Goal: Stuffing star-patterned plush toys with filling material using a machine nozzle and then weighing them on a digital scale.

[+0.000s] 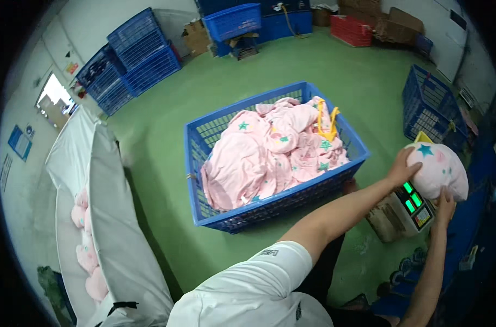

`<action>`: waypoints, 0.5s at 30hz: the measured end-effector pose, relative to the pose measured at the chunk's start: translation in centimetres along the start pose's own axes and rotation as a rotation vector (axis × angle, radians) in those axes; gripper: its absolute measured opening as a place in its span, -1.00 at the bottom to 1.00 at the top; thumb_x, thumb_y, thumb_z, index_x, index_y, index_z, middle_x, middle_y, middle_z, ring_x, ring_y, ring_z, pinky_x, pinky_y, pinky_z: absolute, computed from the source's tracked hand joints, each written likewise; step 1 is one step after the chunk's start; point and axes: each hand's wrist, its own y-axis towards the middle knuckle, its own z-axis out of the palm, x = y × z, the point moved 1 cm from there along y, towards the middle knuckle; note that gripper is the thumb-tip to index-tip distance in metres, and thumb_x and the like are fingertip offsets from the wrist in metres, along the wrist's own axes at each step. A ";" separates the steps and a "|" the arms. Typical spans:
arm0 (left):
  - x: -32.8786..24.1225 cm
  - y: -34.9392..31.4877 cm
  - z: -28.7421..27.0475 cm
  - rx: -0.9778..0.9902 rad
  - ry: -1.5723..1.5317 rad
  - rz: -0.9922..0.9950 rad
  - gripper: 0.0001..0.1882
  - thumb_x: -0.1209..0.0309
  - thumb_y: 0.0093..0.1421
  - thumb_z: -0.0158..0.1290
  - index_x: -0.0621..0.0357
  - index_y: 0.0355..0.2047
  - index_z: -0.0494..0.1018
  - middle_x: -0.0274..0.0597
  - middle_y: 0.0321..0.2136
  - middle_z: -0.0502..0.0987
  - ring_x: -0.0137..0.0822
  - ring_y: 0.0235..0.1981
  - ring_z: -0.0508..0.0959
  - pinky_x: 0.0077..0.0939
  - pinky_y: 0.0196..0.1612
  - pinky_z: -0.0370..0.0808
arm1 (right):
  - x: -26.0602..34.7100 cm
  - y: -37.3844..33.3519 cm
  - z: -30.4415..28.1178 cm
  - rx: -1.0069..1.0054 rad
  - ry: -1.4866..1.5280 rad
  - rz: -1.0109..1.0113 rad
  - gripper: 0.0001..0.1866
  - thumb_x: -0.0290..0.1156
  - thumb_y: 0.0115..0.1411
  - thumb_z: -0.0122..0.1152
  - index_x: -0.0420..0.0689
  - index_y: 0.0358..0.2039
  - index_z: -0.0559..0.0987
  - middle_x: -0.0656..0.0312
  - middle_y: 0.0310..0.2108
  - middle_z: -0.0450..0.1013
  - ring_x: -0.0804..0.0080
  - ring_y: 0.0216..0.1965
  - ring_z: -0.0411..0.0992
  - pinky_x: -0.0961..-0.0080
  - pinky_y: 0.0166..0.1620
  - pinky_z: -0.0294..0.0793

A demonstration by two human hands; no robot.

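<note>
To the right, both hands hold a puffy pink stuffed plush piece (pixel 441 170) with a teal star and small green marks. My left hand (pixel 405 168) is closed on its left side, fingers over the edge. At its lower edge, my right hand (pixel 445 204) grips it from below. Right beneath the piece stands a digital scale (pixel 417 210) with lit green displays; the plush hides its top, so I cannot tell whether the two touch. A blue plastic crate (pixel 275 201) in the middle holds a heap of flat pink star-printed fabric pieces (pixel 270 147) with a yellow strap (pixel 328 122).
A white fabric-sided bin (pixel 120 218) at the left holds several stuffed pink pieces (pixel 87 256). Blue crates (pixel 136 41) are stacked at the back left. Another blue crate (pixel 433 106) stands at the right, and a red crate (pixel 351 31) at the back. The floor (pixel 166 131) is green.
</note>
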 end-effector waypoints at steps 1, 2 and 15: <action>0.8 0.6 0.6 0.006 0.016 -0.001 -0.37 0.27 0.16 0.21 0.33 0.17 0.33 0.12 0.14 0.36 0.04 0.11 0.42 -0.15 0.21 0.36 | -0.3 0.4 0.1 0.019 0.074 0.015 -0.54 -0.06 0.37 0.13 -0.16 0.08 0.49 0.31 -0.37 0.43 0.64 -0.42 0.37 0.67 -0.42 0.26; 1.6 0.7 1.0 -0.040 -0.026 0.024 -0.37 0.29 0.15 0.21 0.32 0.17 0.31 0.12 0.12 0.35 0.05 0.11 0.41 -0.13 0.21 0.36 | -0.6 0.8 0.2 0.017 0.070 0.006 -0.54 -0.06 0.37 0.13 -0.16 0.08 0.49 0.29 -0.35 0.43 0.61 -0.40 0.38 0.66 -0.40 0.27; 2.5 -2.4 1.4 -0.015 -0.188 -0.164 -0.50 0.35 0.13 0.22 0.15 -0.01 0.24 0.04 0.02 0.33 -0.07 0.00 0.37 -0.21 0.10 0.36 | -4.1 2.7 3.1 0.113 -0.008 -0.037 -0.50 -0.13 0.38 0.12 -0.26 0.14 0.46 0.07 -0.11 0.47 0.33 -0.16 0.44 0.47 -0.12 0.39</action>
